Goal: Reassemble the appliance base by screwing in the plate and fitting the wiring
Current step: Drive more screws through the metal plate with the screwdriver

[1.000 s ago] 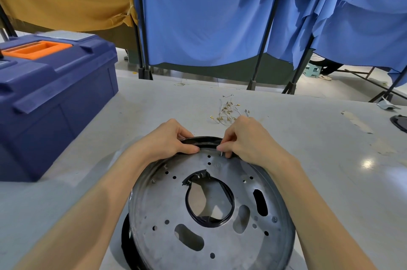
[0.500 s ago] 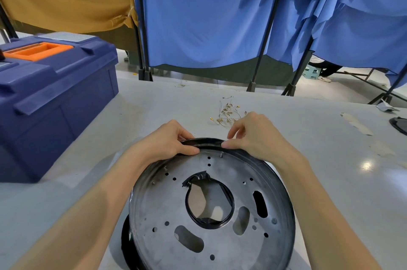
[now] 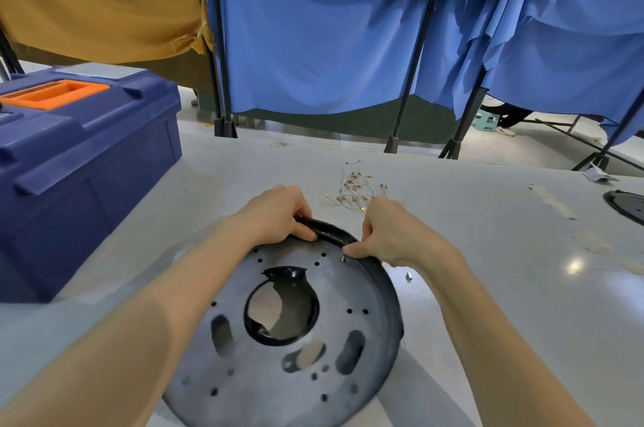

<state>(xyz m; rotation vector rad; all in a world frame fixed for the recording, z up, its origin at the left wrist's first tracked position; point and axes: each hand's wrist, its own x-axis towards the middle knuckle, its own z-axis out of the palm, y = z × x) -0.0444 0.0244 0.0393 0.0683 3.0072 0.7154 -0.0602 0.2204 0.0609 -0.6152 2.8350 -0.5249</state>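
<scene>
Alignment looks like the point of this step: the plate (image 3: 292, 339) should sit flat inside the black base (image 3: 388, 294), holes over the mounts beneath, before any screw is driven. The sensible way is to press evenly at the rim with both hands, turn the disc a little at a time until it drops in, and avoid knocking the small screw (image 3: 343, 258) that stands upright in a hole just below the right thumb. The left hand (image 3: 278, 217) grips the far rim, fingers curled over the black edge and thumb lying on top; the right hand (image 3: 386, 238) grips the same rim close beside it, thumb tip next to the screw. The plate lies on the counter (image 3: 522, 304) directly in front of the person, its near edge blurred. It is a round, dull grey metal disc pierced with many small round holes and several oval slots, with a large central opening ringed in black that looks ragged at the top. The wiring (image 3: 355, 191), a loose bundle of pale leads with brass-coloured terminals, lies on the counter just beyond the hands, not yet fitted. A small loose metal piece (image 3: 408, 276) lies beside the base on the right, and a blue toolbox (image 3: 83, 161) stands at the left.
</scene>
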